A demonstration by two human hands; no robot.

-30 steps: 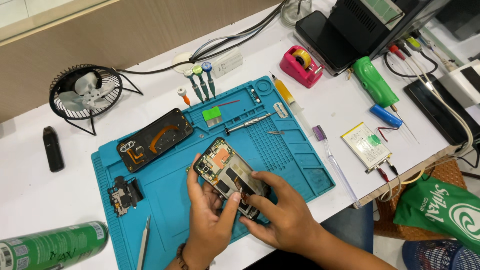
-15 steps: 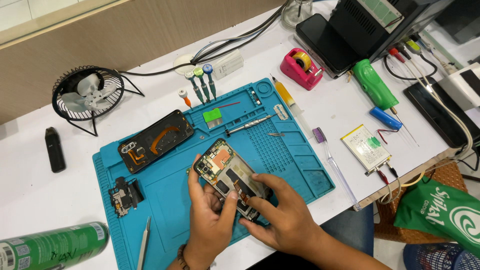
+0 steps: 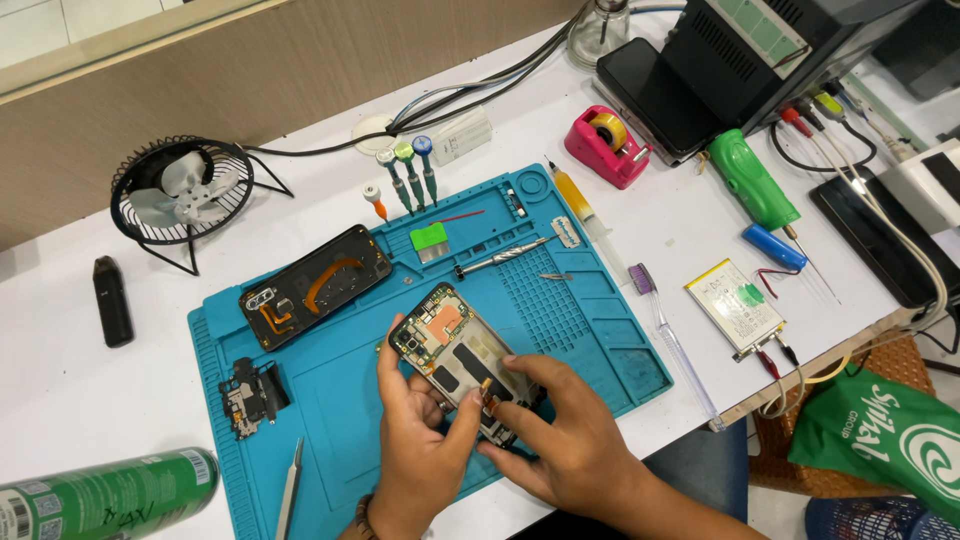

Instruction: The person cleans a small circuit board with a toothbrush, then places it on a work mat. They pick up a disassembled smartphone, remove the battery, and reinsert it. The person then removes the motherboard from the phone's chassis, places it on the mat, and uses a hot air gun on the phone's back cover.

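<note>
Phone chassis (image 3: pixel 462 358), back cover off and circuit boards bare, sits tilted over the blue repair mat (image 3: pixel 590 330), propped up between both hands. Left hand (image 3: pixel 420 440) cradles it from the near-left edge, fingers wrapped up the side, thumb pressed in on the lower half, so that grip is clamped on the frame. Right hand (image 3: pixel 570 430) comes over from the near-right, forefinger and thumb pinched together at a small orange-tipped part around the phone's middle; what exactly lies between them is too small to tell.

Compared with a second ago, little has shifted: the phone holds the same slant, the same spot on the mat. What has changed is the right hand, whose fingertips have crept in from the lower edge toward the centre of the board, and the left thumb has closed in alongside. That reads, to my eye, as fine work on a connector or flex in hand, not a repositioning.

Beyond the grip, up and left, lies the removed black back cover (image 3: pixel 315 284); farther out, a precision screwdriver (image 3: pixel 500 257) and a green pad (image 3: pixel 430 240). Down-left of the grip, tweezers (image 3: pixel 289 492).
</note>
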